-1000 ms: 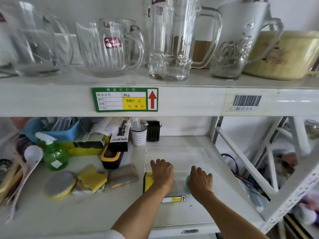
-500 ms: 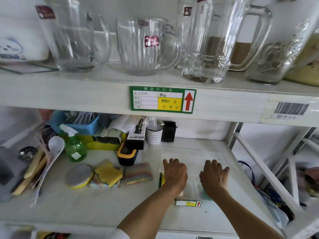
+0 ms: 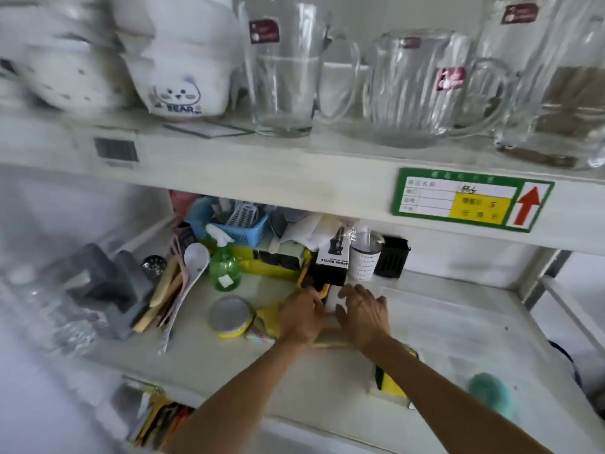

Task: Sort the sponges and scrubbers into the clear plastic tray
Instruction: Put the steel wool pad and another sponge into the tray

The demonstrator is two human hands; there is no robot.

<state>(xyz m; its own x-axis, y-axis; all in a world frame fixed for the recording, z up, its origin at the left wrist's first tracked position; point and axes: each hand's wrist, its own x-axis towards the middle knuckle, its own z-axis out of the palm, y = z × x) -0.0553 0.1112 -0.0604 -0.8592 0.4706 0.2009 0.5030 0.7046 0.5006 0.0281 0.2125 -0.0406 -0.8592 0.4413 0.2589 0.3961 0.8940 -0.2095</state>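
Sponges are lying around both hands on the lower shelf (image 3: 458,326): a round scrubber pad (image 3: 229,314) with a yellow rim is sitting just left of the left hand (image 3: 302,317), and a yellow-and-green sponge (image 3: 391,383) and a teal scrubber (image 3: 491,396) are resting inside the clear plastic tray (image 3: 435,306) at the right. The right hand (image 3: 361,314) is lying fingers spread, the left hand curling, both pressing on a striped sponge (image 3: 327,339); whether either is gripping it I cannot tell. A spray bottle box (image 3: 332,262), a green spray bottle (image 3: 225,268) and a measuring cup (image 3: 365,260) are crowding in behind
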